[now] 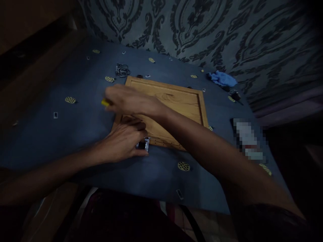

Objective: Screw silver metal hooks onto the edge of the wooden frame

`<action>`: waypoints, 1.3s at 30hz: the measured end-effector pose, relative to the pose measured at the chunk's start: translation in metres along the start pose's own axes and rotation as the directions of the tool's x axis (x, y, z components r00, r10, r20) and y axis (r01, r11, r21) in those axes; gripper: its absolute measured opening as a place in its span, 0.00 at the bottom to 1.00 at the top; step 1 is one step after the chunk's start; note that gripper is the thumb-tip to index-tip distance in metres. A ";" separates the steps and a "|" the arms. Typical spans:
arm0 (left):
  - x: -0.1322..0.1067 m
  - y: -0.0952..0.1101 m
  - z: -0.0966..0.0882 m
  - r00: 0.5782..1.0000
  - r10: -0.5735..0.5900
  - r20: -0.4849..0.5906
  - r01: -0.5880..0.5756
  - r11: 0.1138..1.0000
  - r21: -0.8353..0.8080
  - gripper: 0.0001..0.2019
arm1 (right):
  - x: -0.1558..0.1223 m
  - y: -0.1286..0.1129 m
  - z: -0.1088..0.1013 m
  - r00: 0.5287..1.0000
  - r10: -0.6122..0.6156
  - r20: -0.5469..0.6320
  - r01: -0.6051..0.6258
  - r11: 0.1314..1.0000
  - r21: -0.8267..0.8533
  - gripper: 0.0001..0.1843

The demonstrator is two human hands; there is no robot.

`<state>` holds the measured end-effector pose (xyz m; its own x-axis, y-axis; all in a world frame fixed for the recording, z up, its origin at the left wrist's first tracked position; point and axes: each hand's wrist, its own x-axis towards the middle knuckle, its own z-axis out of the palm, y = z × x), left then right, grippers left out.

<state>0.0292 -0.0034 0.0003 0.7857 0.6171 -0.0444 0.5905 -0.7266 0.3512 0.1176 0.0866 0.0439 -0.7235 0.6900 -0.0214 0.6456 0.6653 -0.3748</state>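
A framed wooden panel (174,102) with a recessed middle lies flat on the blue patterned cloth. Small dark holes run along its near edge. My left hand (128,136) rests at the panel's near left corner, its thumb and fingers closed around a small shiny metal fitting (146,144) beside that edge. Crossing over the panel, my right hand (123,99) is closed in a fist above its left side. A yellow piece (105,102) pokes out of the fist on the left; the rest of it is hidden, and the hand is slightly blurred.
Several metal fittings (122,70) lie in a pile behind the panel's far left corner. A blue cloth (223,79) is bunched at the back right, with a dark item (236,96) near it. A blurred-out flat object (246,136) lies at the right. Patterned fabric (161,27) rises behind.
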 end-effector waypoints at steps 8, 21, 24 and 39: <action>0.000 -0.005 0.004 0.999 0.037 -0.028 -0.038 0.999 -0.010 0.20 | -0.103 0.028 -0.009 0.596 0.253 -0.762 0.043 0.938 0.345 0.15; 0.002 -0.004 0.004 0.998 0.047 -0.029 -0.047 0.999 -0.004 0.19 | -0.175 0.008 0.061 0.505 0.572 -0.646 -0.044 0.765 0.643 0.08; 0.002 -0.004 0.005 0.998 0.049 -0.034 -0.049 0.999 0.001 0.19 | -0.173 -0.002 0.064 0.465 0.601 -0.650 0.086 0.700 0.709 0.09; 0.003 -0.002 0.002 1.000 0.025 0.000 -0.025 1.000 0.007 0.19 | -0.164 -0.010 0.070 0.559 0.563 -0.608 0.156 0.650 0.744 0.07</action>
<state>0.0306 -0.0008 -0.0021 0.8004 0.5984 -0.0359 0.5717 -0.7440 0.3459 0.2128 -0.0535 -0.0142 0.1074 0.9339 0.3410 0.1249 0.3276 -0.9365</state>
